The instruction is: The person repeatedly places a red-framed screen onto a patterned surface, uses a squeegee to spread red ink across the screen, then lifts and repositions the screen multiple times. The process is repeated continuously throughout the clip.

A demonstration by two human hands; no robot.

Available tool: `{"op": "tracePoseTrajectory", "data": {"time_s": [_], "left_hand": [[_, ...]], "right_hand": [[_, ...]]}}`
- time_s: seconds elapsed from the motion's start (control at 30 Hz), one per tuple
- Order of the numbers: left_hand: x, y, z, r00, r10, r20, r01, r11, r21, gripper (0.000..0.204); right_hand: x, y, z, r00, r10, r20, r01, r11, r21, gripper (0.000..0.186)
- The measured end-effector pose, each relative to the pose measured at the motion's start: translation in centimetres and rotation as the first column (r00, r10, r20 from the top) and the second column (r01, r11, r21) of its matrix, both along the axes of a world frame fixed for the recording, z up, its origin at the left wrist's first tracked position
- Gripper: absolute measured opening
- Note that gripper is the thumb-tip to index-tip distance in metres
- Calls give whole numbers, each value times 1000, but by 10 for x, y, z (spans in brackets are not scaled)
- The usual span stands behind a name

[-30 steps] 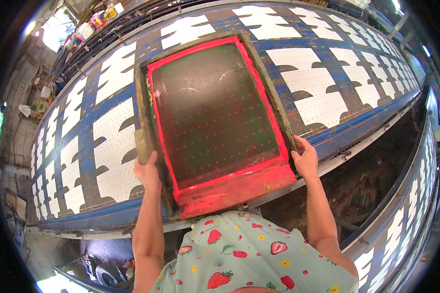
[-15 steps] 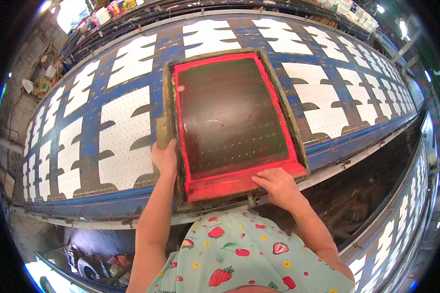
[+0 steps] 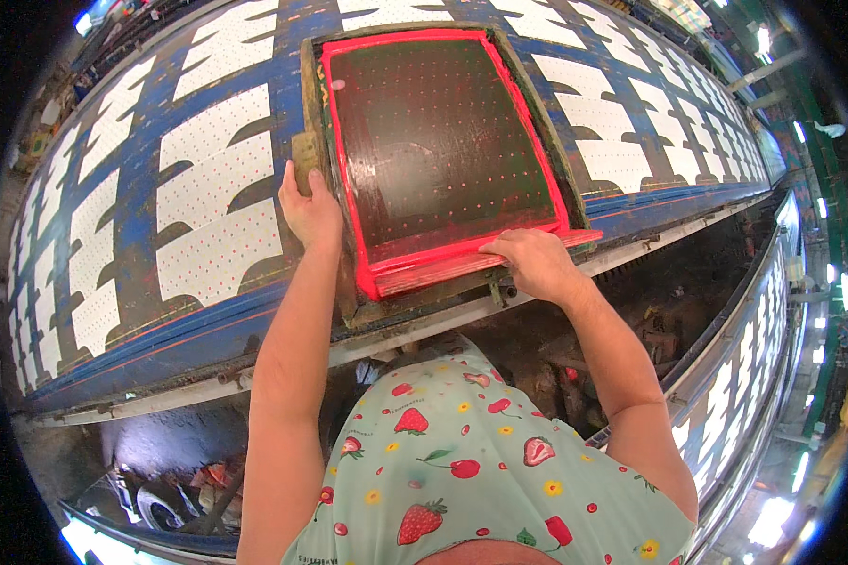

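Note:
A screen-printing screen [image 3: 443, 141] lies on the long table, its dark mesh dotted with small holes and bordered by bright red ink. My left hand [image 3: 312, 209] is closed round a worn wooden block [image 3: 305, 153] on the left side of the screen's wooden frame [image 3: 317, 104]. At the frame's near end, a red-coated squeegee [image 3: 433, 273] lies across the width. My right hand [image 3: 537, 264] grips it right of its middle, fingers over its upper edge. The squeegee's lower side and the ends of my right fingers are partly hidden.
White cut fabric pieces [image 3: 221, 179] with small dots lie in rows on the blue and brown table [image 3: 146, 325]. A metal rail [image 3: 207, 391] runs along its near edge. Another table with white pieces [image 3: 725, 395] stands at the right.
The view has tilted down, so table and screen sit higher in the picture. The squeegee has turned from showing its broad red face to a narrow edge. Both hands keep their grips.

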State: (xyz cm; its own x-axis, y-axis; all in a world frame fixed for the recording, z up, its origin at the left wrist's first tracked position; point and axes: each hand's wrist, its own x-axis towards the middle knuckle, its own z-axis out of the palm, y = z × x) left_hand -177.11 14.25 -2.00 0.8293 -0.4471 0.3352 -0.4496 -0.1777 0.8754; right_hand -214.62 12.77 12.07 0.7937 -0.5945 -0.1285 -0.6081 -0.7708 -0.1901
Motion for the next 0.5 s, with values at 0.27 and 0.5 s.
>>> {"op": "tracePoseTrajectory", "data": {"time_s": [0.27, 0.5], "left_hand": [[1, -3, 6, 964, -91, -249, 51, 985, -162, 54], [-1, 2, 10, 968, -85, -237, 59, 992, -114, 54]], "right_hand": [[9, -18, -46, 959, 73, 273, 10, 957, -291, 51], [62, -134, -68, 934, 159, 320, -12, 909, -417, 46]]}}
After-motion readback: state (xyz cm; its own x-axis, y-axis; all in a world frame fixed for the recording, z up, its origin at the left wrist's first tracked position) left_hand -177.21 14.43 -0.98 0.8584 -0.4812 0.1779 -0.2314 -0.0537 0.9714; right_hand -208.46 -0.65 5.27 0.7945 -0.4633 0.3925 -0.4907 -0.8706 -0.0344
